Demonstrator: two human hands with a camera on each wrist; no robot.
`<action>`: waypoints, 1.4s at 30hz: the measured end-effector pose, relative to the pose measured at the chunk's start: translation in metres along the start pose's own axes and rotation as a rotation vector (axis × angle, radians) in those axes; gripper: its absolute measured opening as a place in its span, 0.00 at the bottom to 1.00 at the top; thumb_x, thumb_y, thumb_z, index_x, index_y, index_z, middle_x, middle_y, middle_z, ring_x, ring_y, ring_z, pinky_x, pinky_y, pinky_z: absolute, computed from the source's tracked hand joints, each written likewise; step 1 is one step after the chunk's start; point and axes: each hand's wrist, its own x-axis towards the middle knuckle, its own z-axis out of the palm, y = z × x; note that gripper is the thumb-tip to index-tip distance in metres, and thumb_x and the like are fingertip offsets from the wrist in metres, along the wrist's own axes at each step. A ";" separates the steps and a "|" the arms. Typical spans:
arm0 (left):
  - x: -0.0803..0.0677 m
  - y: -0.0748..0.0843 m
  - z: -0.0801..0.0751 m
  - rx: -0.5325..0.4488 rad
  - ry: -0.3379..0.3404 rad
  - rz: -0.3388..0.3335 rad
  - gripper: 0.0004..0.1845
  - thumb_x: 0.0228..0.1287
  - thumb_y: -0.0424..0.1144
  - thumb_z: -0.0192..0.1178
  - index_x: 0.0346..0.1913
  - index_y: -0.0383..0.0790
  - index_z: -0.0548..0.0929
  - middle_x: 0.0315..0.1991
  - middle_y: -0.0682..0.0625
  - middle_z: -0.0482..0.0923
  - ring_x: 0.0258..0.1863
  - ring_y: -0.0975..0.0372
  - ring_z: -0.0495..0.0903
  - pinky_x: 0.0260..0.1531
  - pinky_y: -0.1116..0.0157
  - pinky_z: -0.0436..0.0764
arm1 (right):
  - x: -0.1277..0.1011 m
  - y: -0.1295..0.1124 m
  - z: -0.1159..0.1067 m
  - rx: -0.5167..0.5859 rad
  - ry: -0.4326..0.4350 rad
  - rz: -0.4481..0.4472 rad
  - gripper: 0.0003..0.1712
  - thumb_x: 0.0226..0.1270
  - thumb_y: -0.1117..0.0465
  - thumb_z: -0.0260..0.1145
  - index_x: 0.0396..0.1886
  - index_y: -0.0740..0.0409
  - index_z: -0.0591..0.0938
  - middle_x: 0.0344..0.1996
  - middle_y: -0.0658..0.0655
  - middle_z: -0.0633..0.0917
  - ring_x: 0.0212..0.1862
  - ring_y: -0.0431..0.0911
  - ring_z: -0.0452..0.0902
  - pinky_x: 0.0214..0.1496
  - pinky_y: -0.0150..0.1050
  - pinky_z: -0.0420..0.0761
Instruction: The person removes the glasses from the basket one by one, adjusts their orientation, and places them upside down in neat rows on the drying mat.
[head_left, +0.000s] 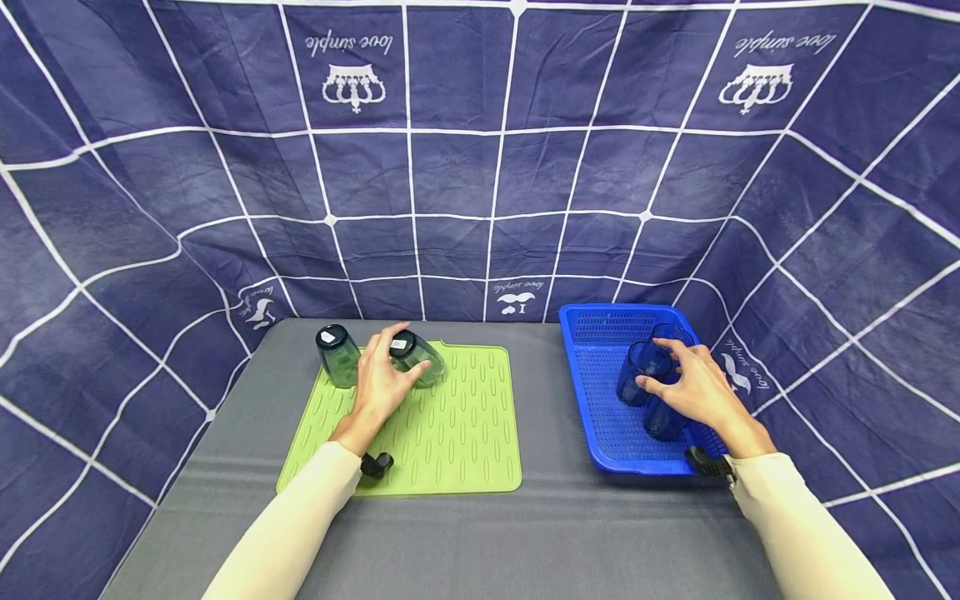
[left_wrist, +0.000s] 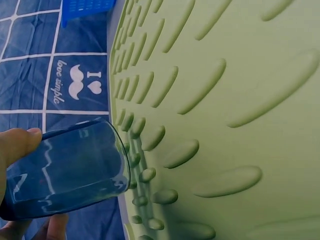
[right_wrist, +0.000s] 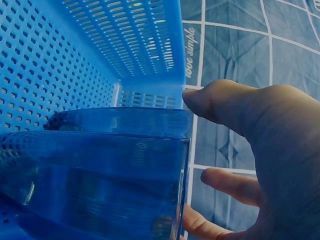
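**Head view: one glass going onto the mat, three more waiting in the basket**

Head camera shows the left hand [head_left: 381,382] with fingers and thumb curled round a translucent grey-green drinking glass [head_left: 417,358], held tilted over the far part of the ribbed light-green silicone drying mat [head_left: 457,425]. The left wrist view shows that glass [left_wrist: 67,170] with its open rim just beside the mat's raised bumps [left_wrist: 210,100]; whether the rim already touches the mat cannot be told. Just to the left of the hand, a second grey-green glass [head_left: 338,356] stands upside down at the mat's far left corner, base up.

The right hand [head_left: 701,387] is inside the blue perforated plastic basket [head_left: 600,417], fingers curled loosely over a cluster of blue-looking translucent glasses. The right wrist view shows its thumb and fingers about the rim of the nearest blue glass [right_wrist: 95,175], close but not plainly clamped, so a firm grip cannot be confirmed.

As a judgement, the work is less than half done: one glass is set down inverted, one is in hand over the mat, and what look like three glasses [head_left: 651,375] remain in the basket. Most of the mat is free for them.

Mat and basket lie well apart on a grey table top [head_left: 540,533], backed by a navy cloth with a white grid [head_left: 450,167]. Nothing stands between basket and mat; the upturned glass beside the left hand is the only close neighbour to avoid knocking.
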 end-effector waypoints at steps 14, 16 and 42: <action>0.008 -0.006 0.012 0.037 0.011 0.022 0.47 0.58 0.38 0.90 0.82 0.49 0.84 0.68 0.31 0.87 0.68 0.33 0.87 0.72 0.32 0.83 | 0.002 0.001 -0.001 -0.013 -0.030 -0.005 0.50 0.70 0.42 0.84 0.83 0.62 0.77 0.55 0.80 0.88 0.64 0.73 0.81 0.57 0.74 0.83; 0.009 -0.006 0.014 0.040 0.003 0.016 0.47 0.58 0.38 0.90 0.82 0.50 0.83 0.68 0.31 0.87 0.70 0.34 0.87 0.73 0.34 0.83 | 0.002 0.001 -0.001 -0.018 -0.032 -0.009 0.50 0.70 0.42 0.84 0.82 0.62 0.77 0.55 0.80 0.88 0.63 0.74 0.81 0.56 0.74 0.83; 0.017 -0.002 0.024 0.097 -0.104 -0.007 0.48 0.61 0.40 0.89 0.85 0.51 0.80 0.69 0.31 0.85 0.71 0.32 0.84 0.75 0.35 0.82 | 0.010 0.001 0.005 -0.005 -0.069 0.001 0.53 0.72 0.42 0.84 0.85 0.64 0.74 0.62 0.83 0.88 0.64 0.80 0.85 0.65 0.77 0.84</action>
